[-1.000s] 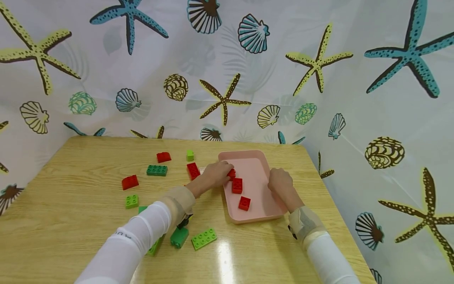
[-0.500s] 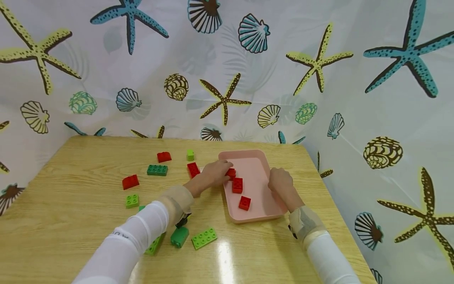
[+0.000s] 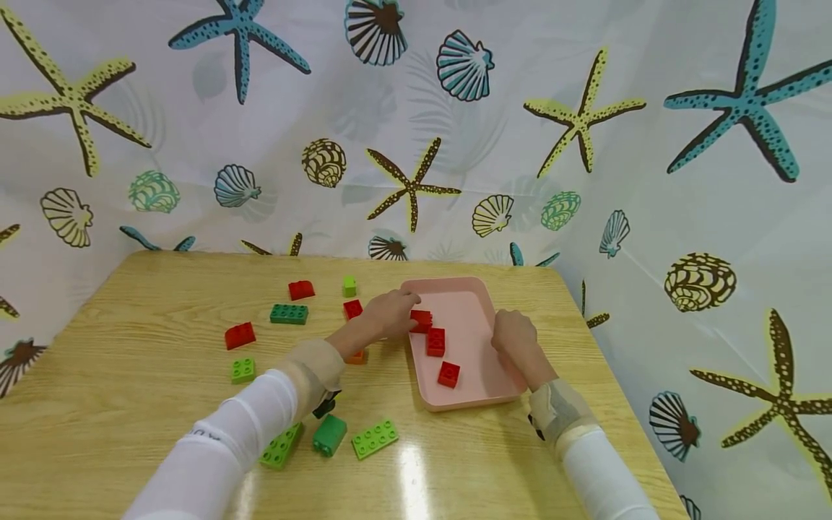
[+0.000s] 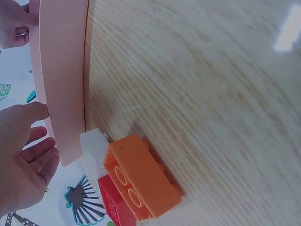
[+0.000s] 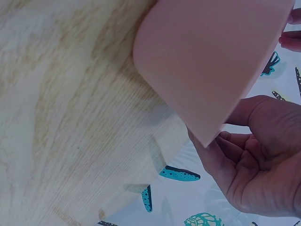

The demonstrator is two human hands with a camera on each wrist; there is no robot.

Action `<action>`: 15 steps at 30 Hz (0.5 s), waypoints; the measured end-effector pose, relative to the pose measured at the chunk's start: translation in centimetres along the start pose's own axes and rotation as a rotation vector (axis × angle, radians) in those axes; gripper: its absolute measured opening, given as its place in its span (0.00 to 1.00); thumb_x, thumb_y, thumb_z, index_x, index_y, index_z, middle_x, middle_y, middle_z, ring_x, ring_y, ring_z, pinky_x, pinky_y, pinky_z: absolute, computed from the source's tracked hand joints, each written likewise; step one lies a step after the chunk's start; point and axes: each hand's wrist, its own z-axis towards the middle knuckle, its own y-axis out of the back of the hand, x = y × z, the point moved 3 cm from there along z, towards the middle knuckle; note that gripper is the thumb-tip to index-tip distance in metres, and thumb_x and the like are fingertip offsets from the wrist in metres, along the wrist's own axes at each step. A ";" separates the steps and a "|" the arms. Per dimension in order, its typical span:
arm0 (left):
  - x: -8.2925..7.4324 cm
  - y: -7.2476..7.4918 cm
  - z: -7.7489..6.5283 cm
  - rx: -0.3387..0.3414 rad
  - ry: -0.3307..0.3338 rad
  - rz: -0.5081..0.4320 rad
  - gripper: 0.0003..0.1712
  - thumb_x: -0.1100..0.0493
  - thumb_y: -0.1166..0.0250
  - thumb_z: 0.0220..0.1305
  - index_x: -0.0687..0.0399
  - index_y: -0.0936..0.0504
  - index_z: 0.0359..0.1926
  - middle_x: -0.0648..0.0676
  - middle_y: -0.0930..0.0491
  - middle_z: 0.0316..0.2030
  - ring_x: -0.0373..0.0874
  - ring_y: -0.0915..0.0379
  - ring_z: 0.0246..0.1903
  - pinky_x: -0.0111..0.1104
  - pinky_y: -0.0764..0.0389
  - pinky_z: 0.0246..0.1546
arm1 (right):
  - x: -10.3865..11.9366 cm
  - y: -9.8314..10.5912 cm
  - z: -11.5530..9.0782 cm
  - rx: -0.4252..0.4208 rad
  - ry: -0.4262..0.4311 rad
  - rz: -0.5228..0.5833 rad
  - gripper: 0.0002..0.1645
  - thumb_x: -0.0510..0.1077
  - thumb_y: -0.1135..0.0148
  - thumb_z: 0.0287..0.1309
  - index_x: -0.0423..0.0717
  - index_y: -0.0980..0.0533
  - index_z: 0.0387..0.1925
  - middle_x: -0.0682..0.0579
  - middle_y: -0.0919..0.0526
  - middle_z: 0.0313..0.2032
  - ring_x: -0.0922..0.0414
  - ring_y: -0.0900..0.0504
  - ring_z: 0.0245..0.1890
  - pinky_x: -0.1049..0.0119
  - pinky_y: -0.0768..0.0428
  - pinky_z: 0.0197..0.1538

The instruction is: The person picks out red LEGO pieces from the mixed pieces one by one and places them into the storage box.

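Observation:
A pink tray stands on the table with three red toy building bricks in it: one by its left wall, a second just below, and a third nearer the front. My left hand is over the tray's left edge, beside the first brick, its fingers loosely bent and holding nothing in the left wrist view. At the tray's right side, my right hand grips the rim, thumb and fingers on either side of the wall in the right wrist view.
Left of the tray, an orange brick lies against a red brick and a white piece. Several green and red bricks are spread leftward, including a dark green brick and a light green brick. A patterned cloth hangs behind.
My left hand has let go of the red brick by the tray's left wall and drawn slightly left, so more of that brick shows. The right hand and tray have stayed put.

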 end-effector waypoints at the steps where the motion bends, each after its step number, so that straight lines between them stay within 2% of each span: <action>1: 0.0 0.1 -0.1 0.000 0.003 -0.007 0.24 0.56 0.36 0.69 0.57 0.26 0.63 0.55 0.25 0.58 0.48 0.24 0.49 0.38 0.22 0.51 | 0.0 0.0 0.0 0.001 0.000 -0.001 0.04 0.35 0.40 0.61 0.34 0.24 0.33 0.44 0.23 0.26 0.51 0.21 0.27 0.58 0.20 0.28; 8: 0.4 0.7 -0.5 -0.005 0.003 -0.028 0.24 0.57 0.35 0.69 0.59 0.25 0.62 0.56 0.28 0.61 0.49 0.26 0.52 0.40 0.23 0.52 | 0.0 -0.2 0.2 0.005 -0.008 -0.005 0.05 0.35 0.39 0.61 0.33 0.24 0.34 0.43 0.23 0.26 0.51 0.21 0.28 0.58 0.20 0.28; 15: 1.2 1.2 -0.9 0.001 0.013 -0.006 0.23 0.55 0.35 0.69 0.58 0.24 0.62 0.57 0.25 0.59 0.49 0.25 0.52 0.40 0.22 0.52 | 0.0 -0.2 0.0 -0.001 -0.024 0.007 0.04 0.34 0.41 0.61 0.34 0.24 0.34 0.42 0.22 0.27 0.50 0.20 0.29 0.56 0.19 0.29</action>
